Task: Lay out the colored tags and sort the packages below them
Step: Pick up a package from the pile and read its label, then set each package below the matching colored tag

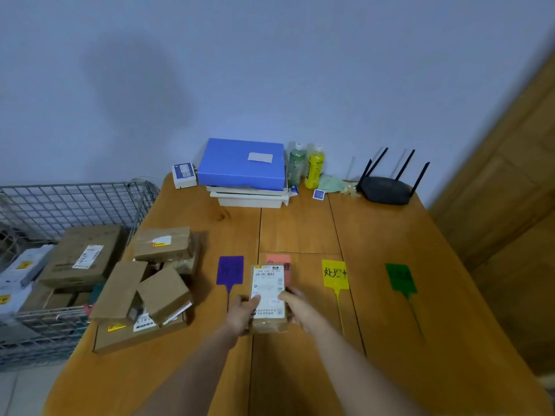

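Note:
Four colored tags lie in a row on the wooden table [390, 370]: purple tag [230, 270], pink tag [279, 261], yellow tag [335, 274] and green tag [401, 278]. I hold a small cardboard package with a white shipping label [268, 291] over the pink tag, hiding most of that tag. My left hand [242, 315] grips the package's left side. Its right side is gripped by my right hand [297, 307]. A pile of several cardboard packages [144, 289] sits at the table's left.
A wire basket [60, 205] holding more parcels stands left of the table. Along the far edge are a blue box on white trays [241, 163], a small white box [183, 175], two bottles [313, 166] and a black router [386, 190]. A wooden door [510, 175] is at right.

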Tool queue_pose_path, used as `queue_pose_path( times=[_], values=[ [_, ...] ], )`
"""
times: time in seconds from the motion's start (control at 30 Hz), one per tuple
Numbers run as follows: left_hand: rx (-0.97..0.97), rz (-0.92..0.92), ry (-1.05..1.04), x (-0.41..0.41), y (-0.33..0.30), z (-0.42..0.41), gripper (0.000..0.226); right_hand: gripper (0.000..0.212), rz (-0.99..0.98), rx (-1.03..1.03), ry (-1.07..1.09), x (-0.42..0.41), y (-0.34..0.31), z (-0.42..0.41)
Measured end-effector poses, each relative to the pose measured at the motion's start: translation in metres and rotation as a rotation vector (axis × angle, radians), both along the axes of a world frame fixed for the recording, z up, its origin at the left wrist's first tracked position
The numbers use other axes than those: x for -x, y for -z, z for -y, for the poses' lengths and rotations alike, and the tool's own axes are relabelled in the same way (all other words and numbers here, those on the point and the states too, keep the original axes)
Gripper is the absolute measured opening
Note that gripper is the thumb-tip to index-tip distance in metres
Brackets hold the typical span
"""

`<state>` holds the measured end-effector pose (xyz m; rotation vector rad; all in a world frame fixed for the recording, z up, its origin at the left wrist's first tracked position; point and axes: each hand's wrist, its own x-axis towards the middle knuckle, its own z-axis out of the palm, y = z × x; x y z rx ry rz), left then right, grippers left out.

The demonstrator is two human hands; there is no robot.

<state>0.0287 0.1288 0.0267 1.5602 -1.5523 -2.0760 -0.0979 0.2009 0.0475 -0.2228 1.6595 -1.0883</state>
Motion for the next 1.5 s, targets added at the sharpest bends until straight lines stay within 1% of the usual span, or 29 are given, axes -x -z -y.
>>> queue_pose_path(
  times=[0.1, 0.2, 0.3, 0.37, 0.47, 0.63, 0.8, 0.9, 0.93, 0.97, 1.0, 1.07, 1.13, 1.2, 1.27, 1.3, 1.33, 1.37, 1.4, 1.47, 1.5],
  values=[
    [0.007, 0.040, 0.037, 0.009, 0.010, -0.011, 0.031, 0.038, -0.018, -0.066, 0.059, 0.002, 0.018, -0.011],
    [0.009, 0.079, 0.096, 0.017, 0.023, -0.019, 0.025, 0.032, -0.057, -0.125, 0.066, 0.004, 0.037, -0.019],
    [0.057, 0.098, 0.149, 0.019, 0.037, -0.015, 0.020, 0.028, -0.124, -0.164, 0.050, 0.001, 0.056, -0.017],
    [0.082, 0.092, 0.158, 0.024, 0.044, -0.010, 0.022, 0.027, -0.163, -0.171, 0.050, 0.003, 0.064, -0.012],
    [0.098, 0.130, 0.188, 0.033, 0.052, -0.007, 0.035, 0.030, -0.196, -0.194, 0.066, 0.010, 0.077, -0.007],
    [0.029, 0.163, 0.200, 0.041, 0.067, 0.000, 0.045, 0.035, -0.179, -0.247, -0.029, 0.016, 0.088, 0.002],
    [0.002, 0.176, 0.245, 0.047, 0.070, -0.001, 0.049, 0.035, -0.179, -0.295, -0.061, 0.023, 0.096, 0.002],
    [0.021, 0.190, 0.263, 0.044, 0.068, 0.001, 0.049, 0.036, -0.174, -0.299, -0.080, 0.020, 0.098, 0.002],
    [0.030, 0.187, 0.258, 0.042, 0.064, 0.003, 0.049, 0.037, -0.185, -0.305, -0.065, 0.018, 0.095, 0.004],
    [0.049, 0.178, 0.241, 0.040, 0.061, 0.005, 0.049, 0.038, -0.242, -0.331, -0.057, 0.017, 0.090, 0.006],
    [0.091, 0.177, 0.221, 0.037, 0.054, 0.008, 0.049, 0.040, -0.353, -0.375, -0.072, 0.017, 0.085, 0.007],
    [0.293, 0.224, 0.171, 0.029, 0.037, 0.018, 0.046, 0.046, -0.628, -0.463, -0.148, 0.019, 0.071, 0.013],
    [0.551, 0.274, 0.073, 0.015, 0.013, 0.029, 0.036, 0.050, -0.791, -0.410, -0.178, 0.014, 0.047, 0.026],
    [0.763, 0.291, -0.068, -0.002, -0.012, 0.045, 0.033, 0.049, -0.854, -0.300, -0.244, -0.002, 0.027, 0.049],
    [0.939, 0.334, -0.199, -0.021, -0.027, 0.063, 0.036, 0.047, -0.825, -0.167, -0.342, -0.028, 0.013, 0.077],
    [0.999, 0.388, -0.267, -0.031, -0.030, 0.071, 0.039, 0.048, -0.779, -0.100, -0.384, -0.044, 0.006, 0.091],
    [1.008, 0.468, -0.347, -0.042, -0.030, 0.078, 0.043, 0.049, -0.726, -0.044, -0.426, -0.059, 0.001, 0.103],
    [0.961, 0.549, -0.429, -0.052, -0.028, 0.083, 0.049, 0.049, -0.664, 0.004, -0.477, -0.073, -0.005, 0.113],
    [0.864, 0.609, -0.489, -0.062, -0.024, 0.087, 0.055, 0.049, -0.589, 0.035, -0.513, -0.089, -0.009, 0.122],
    [0.610, 0.680, -0.516, -0.078, -0.015, 0.091, 0.068, 0.049, -0.354, 0.040, -0.574, -0.116, -0.013, 0.132],
    [0.498, 0.686, -0.507, -0.085, -0.010, 0.093, 0.072, 0.051, -0.224, 0.045, -0.580, -0.127, -0.008, 0.137]
  ],
)
